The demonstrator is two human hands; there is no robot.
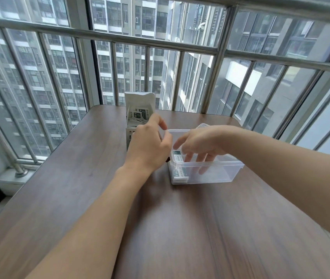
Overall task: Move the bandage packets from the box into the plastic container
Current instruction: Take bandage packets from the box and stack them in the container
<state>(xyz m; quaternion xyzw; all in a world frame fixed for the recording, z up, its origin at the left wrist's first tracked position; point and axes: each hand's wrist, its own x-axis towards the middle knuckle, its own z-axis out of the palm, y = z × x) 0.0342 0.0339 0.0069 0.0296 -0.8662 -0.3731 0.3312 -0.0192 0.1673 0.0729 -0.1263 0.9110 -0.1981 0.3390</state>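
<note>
We find a brown wooden table (pixel 79 178) set against a window with a metal railing (pixel 119 40), tower blocks beyond the glass. A white box (pixel 140 103) stands upright at the far middle of the table, its top flap raised; bandage packets (pixel 142 115) stand inside it, their print too small for us to read. The lower front of the box is hidden behind the left hand (pixel 150 146), which hovers just in front of it with thumb and forefinger curled close together; we cannot tell whether anything is pinched between them, as the fingertips sit against the corner of the plastic container (pixel 220 174). That clear container rests on the table just right of the box. A small stack of packets (pixel 179 172) lies against its left inner wall, partly blurred through the plastic. The right hand (pixel 198 143) reaches into the container from the right, fingers spread apart and pointing down, the longest showing through the near wall; it grips nothing that we can see. Behind the right wrist a clear rounded object (pixel 202 125) shows only in part, and we cannot identify it. Both forearms are bare, and the right one is cut off at the frame edge.
</note>
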